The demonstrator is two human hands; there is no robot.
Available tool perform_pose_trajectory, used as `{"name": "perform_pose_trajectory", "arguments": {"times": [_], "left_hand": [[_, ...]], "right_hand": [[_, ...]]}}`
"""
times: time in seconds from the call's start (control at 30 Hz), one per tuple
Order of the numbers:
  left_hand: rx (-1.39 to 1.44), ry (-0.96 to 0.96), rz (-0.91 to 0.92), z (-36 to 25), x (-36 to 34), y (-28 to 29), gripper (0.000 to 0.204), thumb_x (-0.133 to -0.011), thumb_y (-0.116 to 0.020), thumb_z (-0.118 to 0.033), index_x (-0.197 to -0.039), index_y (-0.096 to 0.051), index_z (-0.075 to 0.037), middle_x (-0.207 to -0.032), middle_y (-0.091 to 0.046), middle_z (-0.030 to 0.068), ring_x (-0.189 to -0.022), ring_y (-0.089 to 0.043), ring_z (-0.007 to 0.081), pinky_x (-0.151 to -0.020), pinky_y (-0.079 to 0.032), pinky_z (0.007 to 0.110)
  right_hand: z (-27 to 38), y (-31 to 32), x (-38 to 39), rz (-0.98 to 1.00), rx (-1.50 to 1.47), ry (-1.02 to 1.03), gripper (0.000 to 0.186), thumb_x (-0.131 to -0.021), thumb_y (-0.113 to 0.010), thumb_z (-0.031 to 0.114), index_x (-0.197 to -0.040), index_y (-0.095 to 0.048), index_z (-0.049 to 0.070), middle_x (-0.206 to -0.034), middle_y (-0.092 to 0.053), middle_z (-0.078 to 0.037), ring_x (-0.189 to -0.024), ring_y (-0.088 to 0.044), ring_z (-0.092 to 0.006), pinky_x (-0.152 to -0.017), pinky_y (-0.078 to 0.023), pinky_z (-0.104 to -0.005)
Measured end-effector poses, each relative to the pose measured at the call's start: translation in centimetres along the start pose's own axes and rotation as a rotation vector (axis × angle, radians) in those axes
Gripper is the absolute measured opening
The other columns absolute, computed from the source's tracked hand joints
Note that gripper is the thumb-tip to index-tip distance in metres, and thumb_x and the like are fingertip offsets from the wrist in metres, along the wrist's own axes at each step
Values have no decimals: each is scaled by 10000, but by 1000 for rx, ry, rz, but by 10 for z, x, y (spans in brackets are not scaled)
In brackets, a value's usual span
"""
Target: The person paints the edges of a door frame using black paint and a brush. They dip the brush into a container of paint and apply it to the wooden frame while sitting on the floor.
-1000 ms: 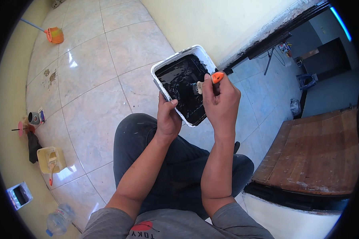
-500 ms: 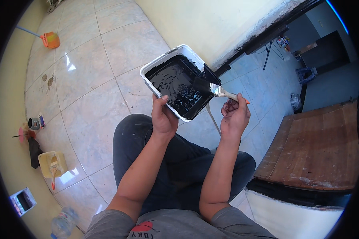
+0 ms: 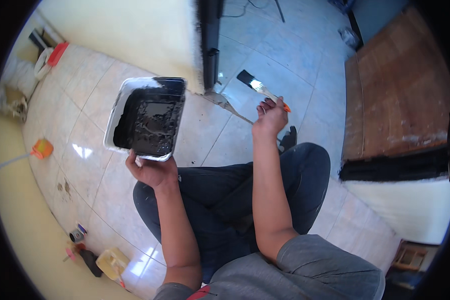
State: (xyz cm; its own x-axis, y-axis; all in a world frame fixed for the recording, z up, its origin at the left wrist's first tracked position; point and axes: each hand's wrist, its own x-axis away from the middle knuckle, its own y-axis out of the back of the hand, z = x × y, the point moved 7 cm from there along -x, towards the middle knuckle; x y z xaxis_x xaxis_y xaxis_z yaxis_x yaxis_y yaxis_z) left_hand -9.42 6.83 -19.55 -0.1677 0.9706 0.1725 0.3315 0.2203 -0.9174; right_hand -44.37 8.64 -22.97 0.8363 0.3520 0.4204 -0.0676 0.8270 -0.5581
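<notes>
My left hand [image 3: 156,172] grips the near edge of a white rectangular paint tray [image 3: 116,111], thumb over the rim and the other fingers underneath. Glossy black paint [image 3: 152,117] covers the tray's bottom and streaks its walls. My right hand [image 3: 271,120] is closed round the pale handle of a flat paintbrush [image 3: 257,86], whose end is orange. Its black-coated bristles point up and to the left, apart from the tray. Beyond the brush, to its left, stands a dark door frame [image 3: 211,45] at the end of a cream wall.
A brown wooden panel [image 3: 400,95] with a black lower edge is at the right. On the tiled floor at the lower left are a yellowish container [image 3: 107,260] with a brush in it and a small grey can [image 3: 76,235]. An orange thing [image 3: 43,148] on a stick lies farther left.
The paintbrush has come out of the tray and moved up. The tray has shifted left, away from the brush. My view has turned to the right, toward the door frame and wooden panel.
</notes>
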Motion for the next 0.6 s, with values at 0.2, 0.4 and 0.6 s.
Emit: {"name": "perform_pose_trajectory", "arguments": {"times": [0.2,0.4,0.6], "left_hand": [[-71,-37,-33,2,-1,-1,726,-855,-680,-426,-1468,-543,-60,-1448,-602,161,-1325,-585,342,-1127,-485,527],[-158,-49,56,6,-8,-3,752,-841,-689,-396,-1484,-532,-38,-1490,-575,187,-1374,-554,354,-1183,-438,533],[-204,-77,75,15,-8,-4,759,-884,-632,-318,-1505,-461,84,-1522,-506,285,-1423,-496,436,-1196,-422,567]], "right_hand": [[-78,3,-20,-190,-50,-53,220,-1091,-573,227,-1001,-570,26,-776,-609,-51,-583,-595,-145,-491,-487,-314],[-130,6,-29,-170,-40,70,213,-1084,-594,201,-960,-593,28,-737,-559,2,-601,-524,-88,-540,-441,-275],[-146,11,-46,-39,97,128,203,-1086,-611,230,-1077,-633,28,-829,-655,-32,-655,-658,-105,-474,-490,-259]]}}
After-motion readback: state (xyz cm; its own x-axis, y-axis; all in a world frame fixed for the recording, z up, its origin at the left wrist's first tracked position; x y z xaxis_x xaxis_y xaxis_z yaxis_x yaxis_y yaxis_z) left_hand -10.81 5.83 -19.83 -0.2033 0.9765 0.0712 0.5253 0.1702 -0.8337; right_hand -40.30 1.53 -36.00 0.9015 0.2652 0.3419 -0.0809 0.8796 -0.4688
